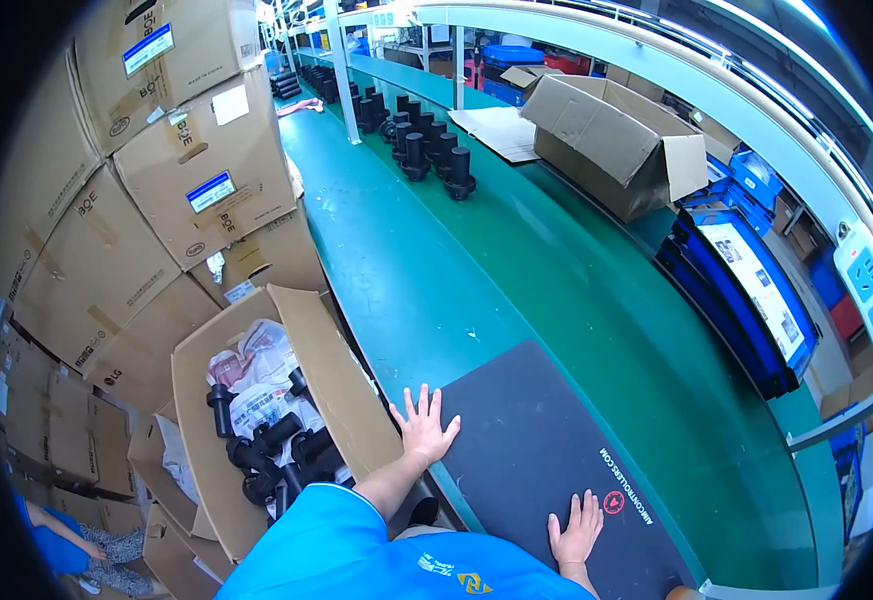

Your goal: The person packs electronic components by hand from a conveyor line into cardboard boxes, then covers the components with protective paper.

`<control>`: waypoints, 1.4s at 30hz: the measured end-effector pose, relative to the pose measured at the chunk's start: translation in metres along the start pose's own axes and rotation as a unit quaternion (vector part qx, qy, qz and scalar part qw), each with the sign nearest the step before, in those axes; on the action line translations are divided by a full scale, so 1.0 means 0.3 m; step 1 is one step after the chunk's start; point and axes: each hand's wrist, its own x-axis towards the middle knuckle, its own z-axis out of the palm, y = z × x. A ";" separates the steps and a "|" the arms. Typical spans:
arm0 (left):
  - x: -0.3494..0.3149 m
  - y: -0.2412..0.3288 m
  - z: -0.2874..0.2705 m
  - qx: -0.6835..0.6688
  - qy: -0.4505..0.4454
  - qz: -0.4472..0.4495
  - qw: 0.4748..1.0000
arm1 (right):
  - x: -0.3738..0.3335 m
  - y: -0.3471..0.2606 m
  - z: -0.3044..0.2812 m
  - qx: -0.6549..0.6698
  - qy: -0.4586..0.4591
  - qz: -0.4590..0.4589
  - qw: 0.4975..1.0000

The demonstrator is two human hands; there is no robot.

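My left hand [425, 425] lies with fingers spread at the left edge of a dark grey mat [527, 440], partly over the green bench [387, 290]. Farther right, my right hand [578, 530] rests flat on the same mat, fingers stretched out. Neither holds anything. Beside my left arm stands an open cardboard box [332, 370]. Inside it are several black cylindrical parts with flanged ends [280, 432] and crumpled plastic bags [262, 360].
More black flanged parts [460, 172] stand upright along the green conveyor belt [557, 270]. Stacked cartons [207, 170] rise on the left. Past the belt are an open carton [607, 140], blue trays [747, 300] and a socket strip [867, 275]. Another person's arm [67, 530] shows at lower left.
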 end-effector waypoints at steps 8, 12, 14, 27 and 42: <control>0.002 -0.001 -0.003 0.000 -0.006 0.002 1.000 | -0.003 0.004 0.012 0.002 0.005 0.005 1.000; 0.001 -0.002 0.001 0.001 -0.003 0.002 1.000 | -0.005 0.002 0.008 0.004 0.007 0.004 1.000; 0.002 0.002 0.002 0.002 -0.002 0.005 1.000 | -0.006 0.003 0.006 0.002 0.008 0.006 1.000; -0.008 -0.013 -0.011 0.005 0.006 -0.001 1.000 | 0.003 -0.011 0.002 0.020 0.007 0.000 1.000; -0.012 0.000 0.014 0.118 0.050 0.041 0.991 | -0.030 0.019 0.016 0.065 0.037 0.009 0.997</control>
